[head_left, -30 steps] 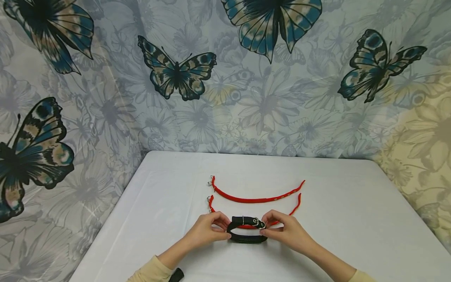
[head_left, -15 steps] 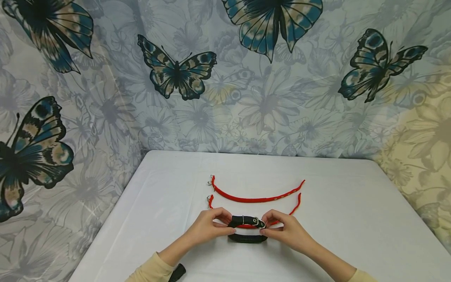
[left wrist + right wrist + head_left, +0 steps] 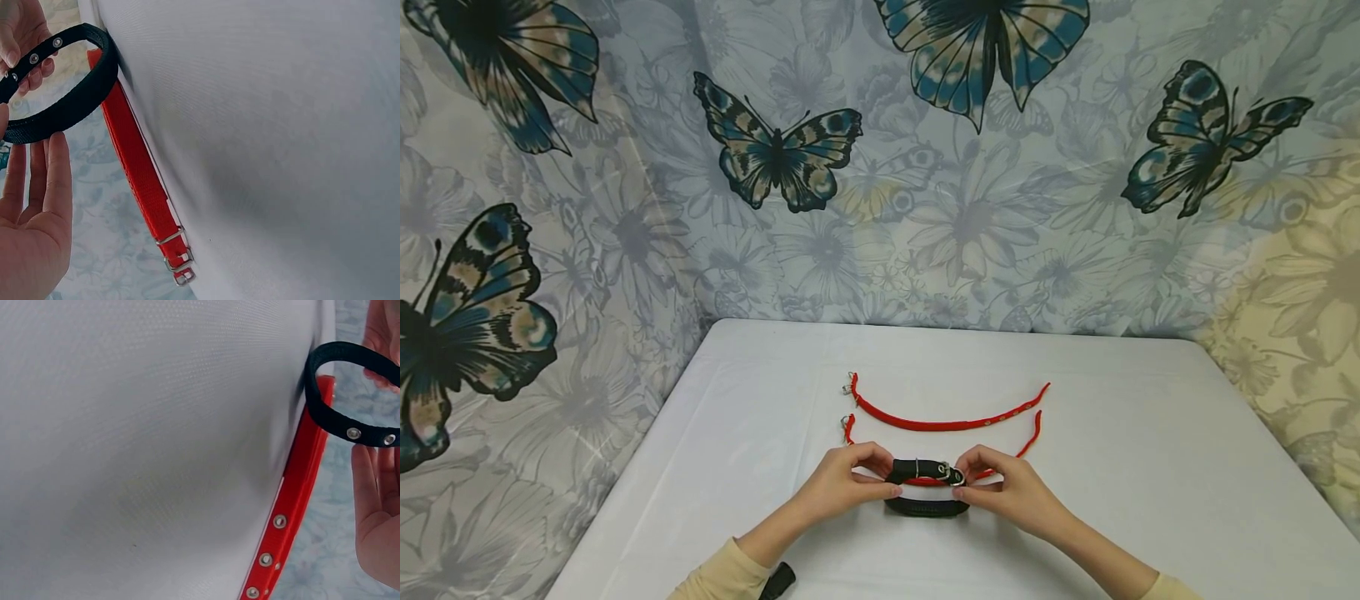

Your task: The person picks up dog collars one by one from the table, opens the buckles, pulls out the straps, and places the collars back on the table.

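A black collar (image 3: pixel 927 507) with a metal buckle and eyelets is closed into a loop, upright near the middle front of the table. My left hand (image 3: pixel 842 485) pinches its left end between thumb and fingers, and my right hand (image 3: pixel 1011 487) holds the right end beside the buckle. In the left wrist view, the left fingers (image 3: pixel 59 175) touch the underside of the black band (image 3: pixel 78 112). The right wrist view shows eyelets along the band (image 3: pixel 315 400) above the right fingers (image 3: pixel 367 475). A red collar (image 3: pixel 1028 435) lies just behind, partly hidden by the hands and loop.
Farther back, another red collar (image 3: pixel 940 426) lies in a shallow curve, its metal hardware to the left. A white cloth covers the table (image 3: pixel 1135 433). Butterfly-patterned fabric (image 3: pixel 970 225) hangs behind it. A dark object (image 3: pixel 777 581) shows beside the left sleeve.
The left thumb and fingers have shifted slightly up and right, now covering more of the black collar's left end. The right hand and red collars have stayed in place.
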Tool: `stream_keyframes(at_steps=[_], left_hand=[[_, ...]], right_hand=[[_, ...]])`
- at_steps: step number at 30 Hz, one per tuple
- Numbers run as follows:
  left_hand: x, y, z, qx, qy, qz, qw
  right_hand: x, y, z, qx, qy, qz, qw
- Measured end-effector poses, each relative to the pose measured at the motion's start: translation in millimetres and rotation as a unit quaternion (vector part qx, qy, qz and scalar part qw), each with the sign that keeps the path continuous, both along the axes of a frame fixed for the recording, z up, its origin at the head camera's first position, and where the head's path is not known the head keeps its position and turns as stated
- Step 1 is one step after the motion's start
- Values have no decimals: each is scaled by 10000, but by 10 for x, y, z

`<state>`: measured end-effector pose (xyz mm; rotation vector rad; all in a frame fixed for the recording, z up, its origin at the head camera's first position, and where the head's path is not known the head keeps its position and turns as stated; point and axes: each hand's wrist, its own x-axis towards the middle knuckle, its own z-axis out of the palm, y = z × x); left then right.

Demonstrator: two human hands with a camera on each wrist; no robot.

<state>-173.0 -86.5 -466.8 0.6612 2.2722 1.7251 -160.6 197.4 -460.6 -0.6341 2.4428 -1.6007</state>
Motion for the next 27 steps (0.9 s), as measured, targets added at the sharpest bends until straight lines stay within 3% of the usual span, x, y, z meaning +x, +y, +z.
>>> stream_keyframes(at_steps=[9, 27], left_hand=[[-24, -3, 2, -98, 83, 18, 9999], [-30, 42, 52, -303, 327, -78, 9990]], right_hand=[[-47, -20, 44, -154, 220, 162, 9995], [-6, -51, 71, 41, 457, 63, 9989]])
